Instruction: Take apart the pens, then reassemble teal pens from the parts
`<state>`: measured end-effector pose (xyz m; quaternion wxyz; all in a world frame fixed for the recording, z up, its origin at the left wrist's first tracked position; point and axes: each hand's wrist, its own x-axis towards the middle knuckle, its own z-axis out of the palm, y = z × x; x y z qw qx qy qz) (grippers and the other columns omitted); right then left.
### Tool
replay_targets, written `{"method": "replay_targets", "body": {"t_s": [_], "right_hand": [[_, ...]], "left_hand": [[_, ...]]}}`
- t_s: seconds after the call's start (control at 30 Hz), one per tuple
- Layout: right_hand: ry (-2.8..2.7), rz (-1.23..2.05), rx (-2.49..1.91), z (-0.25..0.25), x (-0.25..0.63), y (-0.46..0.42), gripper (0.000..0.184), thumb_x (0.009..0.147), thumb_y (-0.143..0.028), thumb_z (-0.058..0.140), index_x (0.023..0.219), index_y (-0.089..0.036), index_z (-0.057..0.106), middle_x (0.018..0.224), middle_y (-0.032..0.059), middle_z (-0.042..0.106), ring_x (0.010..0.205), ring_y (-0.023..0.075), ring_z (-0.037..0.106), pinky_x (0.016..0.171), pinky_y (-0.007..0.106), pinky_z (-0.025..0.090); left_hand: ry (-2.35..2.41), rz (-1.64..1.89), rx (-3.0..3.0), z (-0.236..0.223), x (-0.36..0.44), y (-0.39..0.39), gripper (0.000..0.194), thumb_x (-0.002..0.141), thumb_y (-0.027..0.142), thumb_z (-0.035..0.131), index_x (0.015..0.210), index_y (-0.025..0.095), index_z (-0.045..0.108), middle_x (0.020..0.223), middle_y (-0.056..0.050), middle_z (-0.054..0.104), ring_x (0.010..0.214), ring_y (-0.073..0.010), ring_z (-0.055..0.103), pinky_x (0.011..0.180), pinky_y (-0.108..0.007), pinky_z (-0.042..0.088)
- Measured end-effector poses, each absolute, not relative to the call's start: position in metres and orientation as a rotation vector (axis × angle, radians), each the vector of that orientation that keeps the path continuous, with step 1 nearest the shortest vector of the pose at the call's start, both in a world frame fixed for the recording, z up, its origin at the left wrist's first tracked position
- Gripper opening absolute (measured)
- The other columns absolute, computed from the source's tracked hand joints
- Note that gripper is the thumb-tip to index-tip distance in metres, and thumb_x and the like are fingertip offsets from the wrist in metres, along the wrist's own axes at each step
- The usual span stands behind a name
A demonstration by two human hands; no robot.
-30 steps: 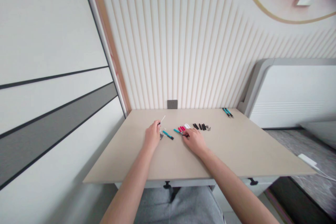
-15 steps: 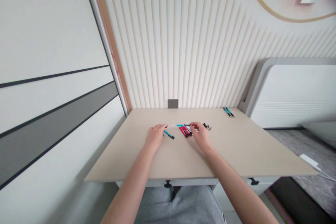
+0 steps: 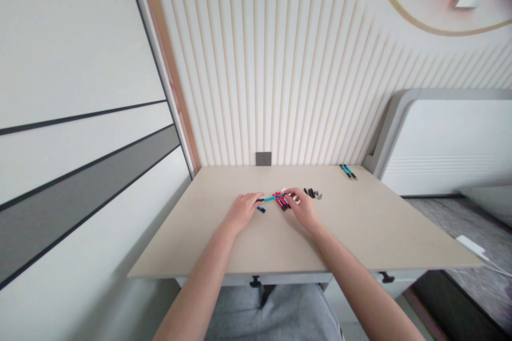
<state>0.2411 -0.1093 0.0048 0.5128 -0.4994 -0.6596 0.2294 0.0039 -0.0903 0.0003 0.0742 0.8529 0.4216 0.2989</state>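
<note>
A teal pen barrel (image 3: 270, 198) lies across the gap between my hands, a little above the tan tabletop (image 3: 360, 229). My left hand (image 3: 242, 212) grips its near end between the fingertips. My right hand (image 3: 304, 209) pinches the far end, close to a small white part (image 3: 284, 191). Under and just beyond my right fingers lie several red pens (image 3: 282, 203). A short teal-and-black pen piece (image 3: 261, 209) rests just below my left fingertips. Several small black pen parts (image 3: 311, 192) sit to the right of my right hand.
Two teal-and-black pens (image 3: 348, 171) lie at the far right table edge. A grey wall socket (image 3: 263, 158) sits above the back edge. A white charger (image 3: 470, 244) lies on the floor at right, and a white wardrobe panel (image 3: 80, 64) runs along the left.
My hands have drawn closer together, my left hand moving right. The thin white stick seen earlier no longer shows. The loose teal piece now sits nearer my left fingertips.
</note>
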Motion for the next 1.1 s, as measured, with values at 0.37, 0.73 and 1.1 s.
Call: {"method": "replay_targets", "body": {"t_s": [0.37,0.73,1.1], "right_hand": [[-1.461,0.654,-1.195,-0.003,0.246,-0.098,0.035,0.081,-0.046,0.057,0.095,-0.018,0.071,0.09,0.0088,0.072,0.072,0.02,0.058,0.068,0.033,0.045],[-1.355,0.821,-1.052,-0.009,0.244,-0.094,0.042,0.078,-0.054,0.063,0.097,-0.016,0.068,0.087,0.0096,0.071,0.076,0.0212,0.062,0.07,0.033,0.047],[-1.408,0.853,-1.076,-0.004,0.241,-0.101,0.044,0.079,-0.057,0.061,0.09,-0.015,0.07,0.076,0.007,0.069,0.066,0.0181,0.058,0.062,0.03,0.044]], "left_hand": [[1.08,0.963,2.534,-0.001,0.005,-0.09,0.026,0.095,0.034,0.05,0.111,0.024,0.067,0.099,-0.006,0.071,0.092,-0.0188,0.063,0.086,-0.032,0.046],[1.017,1.066,2.501,-0.001,0.007,-0.093,0.027,0.095,0.03,0.05,0.113,0.02,0.067,0.093,-0.007,0.071,0.087,-0.0184,0.063,0.081,-0.031,0.048],[1.011,1.242,2.403,0.002,0.008,-0.095,0.021,0.092,0.028,0.055,0.108,0.021,0.067,0.1,-0.007,0.07,0.093,-0.0185,0.064,0.084,-0.032,0.051]]}}
